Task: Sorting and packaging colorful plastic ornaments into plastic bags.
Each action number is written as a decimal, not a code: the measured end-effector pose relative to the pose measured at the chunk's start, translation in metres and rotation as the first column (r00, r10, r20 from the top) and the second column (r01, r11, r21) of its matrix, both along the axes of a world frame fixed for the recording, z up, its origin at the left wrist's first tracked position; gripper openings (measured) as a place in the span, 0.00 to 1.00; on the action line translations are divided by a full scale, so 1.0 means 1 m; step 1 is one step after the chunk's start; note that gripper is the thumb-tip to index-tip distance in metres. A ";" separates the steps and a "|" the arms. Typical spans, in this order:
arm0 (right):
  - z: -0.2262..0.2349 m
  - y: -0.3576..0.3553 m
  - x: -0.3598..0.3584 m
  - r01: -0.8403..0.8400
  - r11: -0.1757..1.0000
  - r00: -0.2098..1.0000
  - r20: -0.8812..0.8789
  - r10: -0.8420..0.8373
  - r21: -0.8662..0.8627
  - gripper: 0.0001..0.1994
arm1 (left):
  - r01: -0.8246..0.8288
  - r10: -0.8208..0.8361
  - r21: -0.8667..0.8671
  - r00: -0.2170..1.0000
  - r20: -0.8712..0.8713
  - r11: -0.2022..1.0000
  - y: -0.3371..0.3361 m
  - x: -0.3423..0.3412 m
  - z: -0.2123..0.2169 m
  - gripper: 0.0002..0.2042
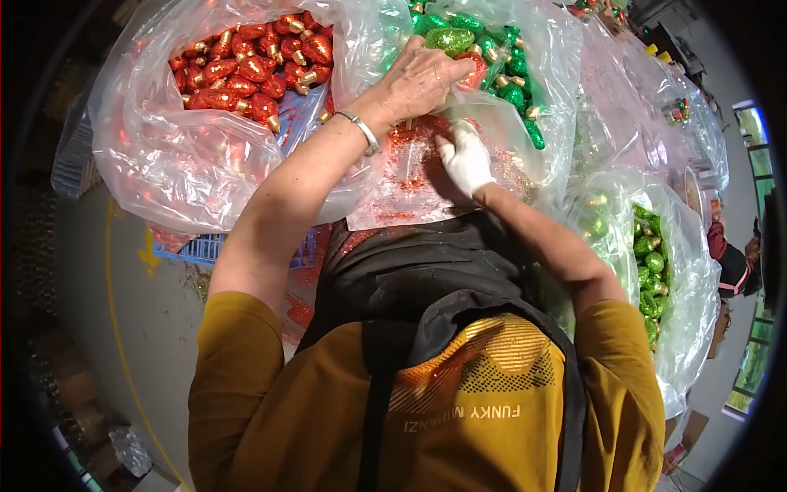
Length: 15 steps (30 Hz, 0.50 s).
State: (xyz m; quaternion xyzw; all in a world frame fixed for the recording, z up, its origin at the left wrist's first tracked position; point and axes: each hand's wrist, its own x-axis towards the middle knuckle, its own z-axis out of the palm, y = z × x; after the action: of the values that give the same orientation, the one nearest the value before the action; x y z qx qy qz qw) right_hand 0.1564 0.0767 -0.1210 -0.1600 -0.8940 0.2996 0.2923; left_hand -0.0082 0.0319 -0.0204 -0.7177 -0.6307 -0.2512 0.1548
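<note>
My left hand (418, 78), with a silver bangle on the wrist, is curled around a red glitter bulb ornament (473, 67) at the edge of a big clear bag of green ornaments (500, 74). Just below it, my right hand (466, 157) wears a white glove. It pinches the top of a small clear plastic bag (406, 184) dusted with red glitter, which lies on my dark apron (410, 262). What is inside the small bag I cannot make out.
A large clear bag of red bulb ornaments (246, 66) sits at the upper left on a blue crate (201, 246). Another bag of green ornaments (652, 271) stands at the right. More bagged ornaments line the far right, where another person's sleeve (730, 262) shows. Grey floor lies to the left.
</note>
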 end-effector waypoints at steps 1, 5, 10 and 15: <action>-0.006 -0.005 -0.001 -0.064 0.997 0.986 0.154 0.058 0.034 0.06 | 0.013 -0.013 -0.028 1.000 0.002 1.000 0.001 0.000 -0.001 0.11; -0.047 -0.067 0.012 -0.620 0.194 0.365 -0.061 0.929 -0.761 0.07 | 0.089 -0.089 -0.057 0.996 0.007 0.994 -0.008 0.006 -0.007 0.13; 0.101 -0.032 0.040 -0.548 0.713 0.665 0.290 0.689 -0.438 0.10 | 0.207 -0.206 -0.080 0.978 0.018 0.975 -0.038 0.007 0.000 0.14; 0.181 0.000 0.085 -0.283 0.894 0.742 0.512 0.433 -0.347 0.10 | 0.309 -0.306 -0.232 0.951 0.049 0.923 -0.053 0.016 0.003 0.18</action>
State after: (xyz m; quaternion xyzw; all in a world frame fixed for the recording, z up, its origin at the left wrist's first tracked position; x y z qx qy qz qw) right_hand 0.2418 0.0764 0.0598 -0.1019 -0.9092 0.3961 -0.0782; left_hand 0.0082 -0.0214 -0.0176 -0.8195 -0.5367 -0.1996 0.0234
